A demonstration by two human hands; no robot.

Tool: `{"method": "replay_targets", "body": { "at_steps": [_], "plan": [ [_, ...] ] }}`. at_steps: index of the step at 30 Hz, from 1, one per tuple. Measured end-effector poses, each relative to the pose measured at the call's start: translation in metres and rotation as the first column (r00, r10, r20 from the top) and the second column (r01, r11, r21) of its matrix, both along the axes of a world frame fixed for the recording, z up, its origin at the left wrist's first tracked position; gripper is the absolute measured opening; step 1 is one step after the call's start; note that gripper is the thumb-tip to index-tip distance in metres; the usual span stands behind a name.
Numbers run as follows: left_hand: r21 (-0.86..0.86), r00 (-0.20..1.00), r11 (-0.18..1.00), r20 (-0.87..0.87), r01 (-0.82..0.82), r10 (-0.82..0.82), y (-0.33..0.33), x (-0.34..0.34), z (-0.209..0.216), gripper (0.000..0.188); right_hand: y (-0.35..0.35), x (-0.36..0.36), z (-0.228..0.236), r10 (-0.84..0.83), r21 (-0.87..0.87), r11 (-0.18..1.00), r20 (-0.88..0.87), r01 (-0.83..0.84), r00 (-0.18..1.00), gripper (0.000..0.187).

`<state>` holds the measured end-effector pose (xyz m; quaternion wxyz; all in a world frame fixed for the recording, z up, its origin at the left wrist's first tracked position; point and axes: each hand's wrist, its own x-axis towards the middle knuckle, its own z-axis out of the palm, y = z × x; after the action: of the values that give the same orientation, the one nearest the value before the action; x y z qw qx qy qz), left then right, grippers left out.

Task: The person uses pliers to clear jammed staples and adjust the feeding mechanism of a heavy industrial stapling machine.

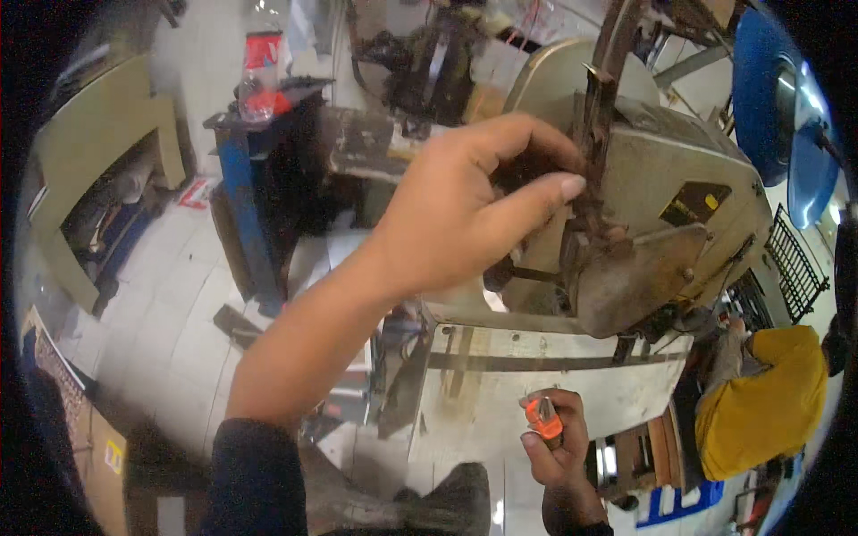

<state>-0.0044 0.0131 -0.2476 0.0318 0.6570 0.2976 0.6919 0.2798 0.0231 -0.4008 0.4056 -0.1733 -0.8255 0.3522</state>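
Note:
My left hand (474, 201) reaches up to a rusty upright bar (601, 121) on the front of a large beige machine (666, 170). Its fingers curl toward the thumb in a pinch beside the bar. Whatever lies between the fingertips, if anything, is too small or hidden to name. Lower and to the right, my right hand (563, 447) is closed around a small orange-handled tool (543, 418) with a pointed metal tip facing up. That tool is in front of the machine's pale base panel (492, 393).
A brown metal plate (639, 277) juts from the machine's front. At the right, a person in a yellow shirt (760, 402) is close by. A dark stand with blue legs (246, 205) bears a plastic bottle (259, 85). A blue fan-like disc (773, 98) is at upper right.

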Motion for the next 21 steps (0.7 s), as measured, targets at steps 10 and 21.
{"method": "replay_targets", "body": {
  "at_steps": [10, 21],
  "plan": [
    [0.101, 0.994, 0.990, 0.033, 0.101, -0.105, 0.016, 0.013, -0.001, 0.021, 0.025, -0.011, -0.052, 0.019, 0.237, 0.970, -0.294, 0.053, 0.955, 0.027],
    [-0.011, 0.983, 0.989, 0.113, 0.146, -0.144, 0.017, 0.011, 0.003, 0.023, 0.026, -0.009, -0.054, 0.049, 0.389, 0.920, -0.229, 0.045, 0.972, 0.026]
  ]
}}
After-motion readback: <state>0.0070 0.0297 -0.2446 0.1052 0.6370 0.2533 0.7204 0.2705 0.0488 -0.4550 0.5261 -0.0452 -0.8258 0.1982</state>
